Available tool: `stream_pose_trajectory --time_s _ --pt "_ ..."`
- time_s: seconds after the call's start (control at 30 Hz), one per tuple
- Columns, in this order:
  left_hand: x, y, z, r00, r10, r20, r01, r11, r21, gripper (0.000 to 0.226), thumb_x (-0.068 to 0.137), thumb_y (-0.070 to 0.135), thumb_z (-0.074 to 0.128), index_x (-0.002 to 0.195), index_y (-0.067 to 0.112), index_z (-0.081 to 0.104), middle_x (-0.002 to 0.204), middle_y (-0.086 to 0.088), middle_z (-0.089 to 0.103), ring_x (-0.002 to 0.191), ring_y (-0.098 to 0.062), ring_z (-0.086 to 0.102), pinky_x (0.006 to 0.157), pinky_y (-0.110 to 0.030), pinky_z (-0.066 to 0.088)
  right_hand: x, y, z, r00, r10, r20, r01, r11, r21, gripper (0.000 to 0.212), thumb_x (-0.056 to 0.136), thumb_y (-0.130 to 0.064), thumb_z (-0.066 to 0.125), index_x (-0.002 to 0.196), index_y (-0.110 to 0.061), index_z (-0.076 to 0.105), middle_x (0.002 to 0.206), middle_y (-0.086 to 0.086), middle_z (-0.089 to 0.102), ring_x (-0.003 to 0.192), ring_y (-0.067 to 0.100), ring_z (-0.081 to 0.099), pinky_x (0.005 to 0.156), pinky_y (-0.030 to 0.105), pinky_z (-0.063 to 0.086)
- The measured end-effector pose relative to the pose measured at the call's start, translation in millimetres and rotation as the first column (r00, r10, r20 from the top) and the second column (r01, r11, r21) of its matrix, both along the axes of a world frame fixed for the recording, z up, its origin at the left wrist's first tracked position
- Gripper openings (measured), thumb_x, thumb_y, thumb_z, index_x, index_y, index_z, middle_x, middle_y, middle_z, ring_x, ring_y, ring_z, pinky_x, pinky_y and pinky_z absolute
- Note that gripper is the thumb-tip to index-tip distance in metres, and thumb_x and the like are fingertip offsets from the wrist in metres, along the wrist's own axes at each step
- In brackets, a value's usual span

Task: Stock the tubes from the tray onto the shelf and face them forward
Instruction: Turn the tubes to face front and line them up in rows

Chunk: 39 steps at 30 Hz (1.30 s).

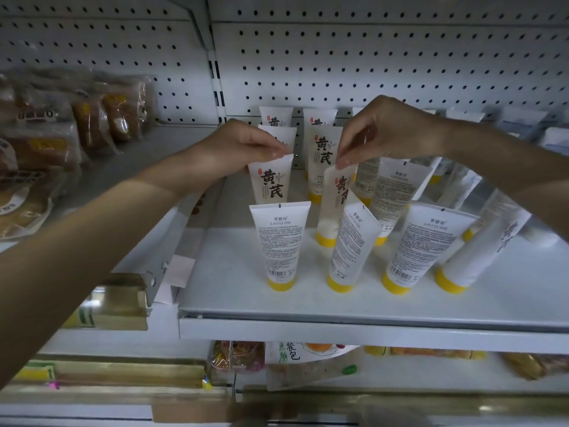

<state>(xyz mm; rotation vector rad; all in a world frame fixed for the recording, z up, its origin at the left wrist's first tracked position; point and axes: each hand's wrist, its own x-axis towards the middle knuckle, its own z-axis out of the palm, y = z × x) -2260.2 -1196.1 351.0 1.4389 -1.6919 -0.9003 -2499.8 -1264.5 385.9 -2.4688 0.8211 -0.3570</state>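
On the shelf point(234, 272), left and right fingers point(277, 154) pinch two tubes' point(269, 186) tops.

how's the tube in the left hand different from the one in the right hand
The left-hand tube shows its front print square to the camera; the right-hand tube is twisted partly sideways. The left-hand tube's cap is hidden behind a back-facing tube; the right-hand tube's yellow cap shows. Both are white with black characters, each pinched at its top seam by the left hand or right hand.
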Motion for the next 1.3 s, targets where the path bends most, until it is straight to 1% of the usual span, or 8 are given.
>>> stream_pose_trajectory --time_s 0.33,0.6,0.7,0.8,0.93,1.07,1.2,1.3 --pt "0 -2 -4 1.000 -0.011 -0.010 0.011 1.000 0.008 0.023 0.090 0.008 0.059 0.107 0.020 0.068 0.103 0.010 0.069 0.093 0.002 0.065 0.082 -0.013 0.052 -2 4 -6 0.999 -0.045 0.023 0.048 0.990 -0.135 0.013 0.074 -0.021 0.078 0.082 -0.010 0.076 0.079 0.000 0.073 0.069 0.006 0.065 0.070 0.018 0.050" --pt "2 -4 -4 1.000 -0.018 0.012 0.018 0.999 0.032 0.020 0.090 0.010 0.060 0.098 0.023 0.071 0.102 0.011 0.070 0.102 -0.008 0.064 0.091 -0.027 0.050 -2 6 -8 0.998 -0.054 0.021 0.056 0.988 -0.146 0.014 0.076 -0.021 0.078 0.083 -0.009 0.076 0.079 -0.005 0.072 0.067 -0.002 0.063 0.066 0.006 0.045" --pt "-3 5 3 0.997 0.053 0.050 -0.045 0.988 -0.147 0.018 0.090 0.009 0.060 0.104 0.016 0.070 0.103 0.004 0.071 0.095 -0.002 0.066 0.086 -0.017 0.050 -4 9 -4 0.998 -0.065 0.007 0.065 0.981 -0.185 0.014 0.079 -0.024 0.075 0.088 -0.012 0.076 0.081 -0.012 0.070 0.069 -0.007 0.060 0.066 0.004 0.042" --pt "-9 29 20 0.986 0.156 -0.054 -0.165 0.919 -0.357 0.014 0.092 0.010 0.059 0.101 0.016 0.068 0.097 0.005 0.071 0.090 -0.001 0.067 0.085 -0.014 0.050 -8 22 13 0.998 -0.036 0.054 0.050 0.961 -0.271 0.016 0.084 -0.027 0.069 0.092 -0.015 0.074 0.086 -0.013 0.069 0.074 -0.005 0.059 0.069 0.005 0.040" --pt "-14 75 25 0.974 0.168 -0.155 -0.201 0.952 -0.233 0.014 0.091 0.016 0.058 0.099 0.021 0.068 0.093 0.009 0.073 0.089 -0.004 0.069 0.081 -0.015 0.052 -5 56 34 0.993 0.093 0.077 -0.080 0.984 -0.160 0.019 0.083 -0.028 0.069 0.095 -0.014 0.074 0.089 -0.008 0.072 0.079 0.003 0.065 0.072 0.009 0.045" --pt "-25 117 -9 0.859 0.317 -0.401 -0.390 0.913 -0.115 0.026 0.072 0.031 0.074 0.096 0.023 0.069 0.098 0.002 0.073 0.102 -0.017 0.067 0.090 -0.030 0.054 12 77 25 0.988 0.150 0.026 -0.148 0.987 -0.070 0.012 0.081 -0.023 0.072 0.091 -0.015 0.075 0.082 -0.009 0.073 0.077 -0.001 0.066 0.073 0.013 0.050" --pt "-50 145 -52 0.698 0.462 -0.547 -0.605 0.789 -0.105 0.025 0.076 0.029 0.066 0.099 0.017 0.067 0.101 -0.001 0.071 0.102 -0.019 0.066 0.093 -0.043 0.051 27 80 12 0.986 0.164 -0.024 -0.165 0.986 -0.018 0.006 0.081 -0.022 0.073 0.085 -0.017 0.073 0.081 -0.011 0.071 0.079 0.000 0.066 0.076 0.019 0.053" --pt "-65 149 -75 0.638 0.526 -0.563 -0.672 0.737 -0.073 0.020 0.084 0.029 0.067 0.095 0.012 0.066 0.098 -0.001 0.070 0.100 -0.017 0.065 0.093 -0.047 0.051 34 82 9 0.980 0.189 -0.057 -0.189 0.982 0.013 0.002 0.081 -0.017 0.072 0.082 -0.015 0.073 0.079 -0.010 0.070 0.077 0.002 0.065 0.073 0.018 0.053"
